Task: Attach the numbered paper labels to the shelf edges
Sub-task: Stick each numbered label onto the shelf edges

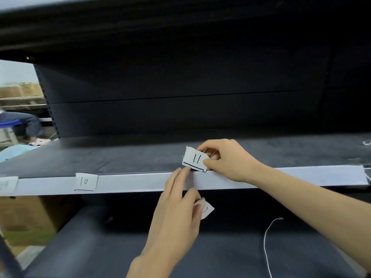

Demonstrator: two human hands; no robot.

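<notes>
My right hand (pixel 228 159) pinches a white paper label marked 11 (pixel 195 159) just above the pale grey front edge of the shelf (pixel 130 182). My left hand (pixel 176 209) has its forefingers stretched up against that edge right below the label, while its lower fingers hold another small paper label (pixel 206 209) against the palm. A label marked 10 (pixel 86 181) is stuck on the edge further left. A further label (pixel 7 184) sits on the edge at the far left, its number unreadable.
The dark shelf board (pixel 120 157) lies behind the edge, with a dark back panel above. Below is a lower dark shelf (pixel 220 253) carrying a thin white cord (pixel 267 243). A cardboard box (pixel 26 217) stands lower left. A seated person's legs (pixel 26 125) show far left.
</notes>
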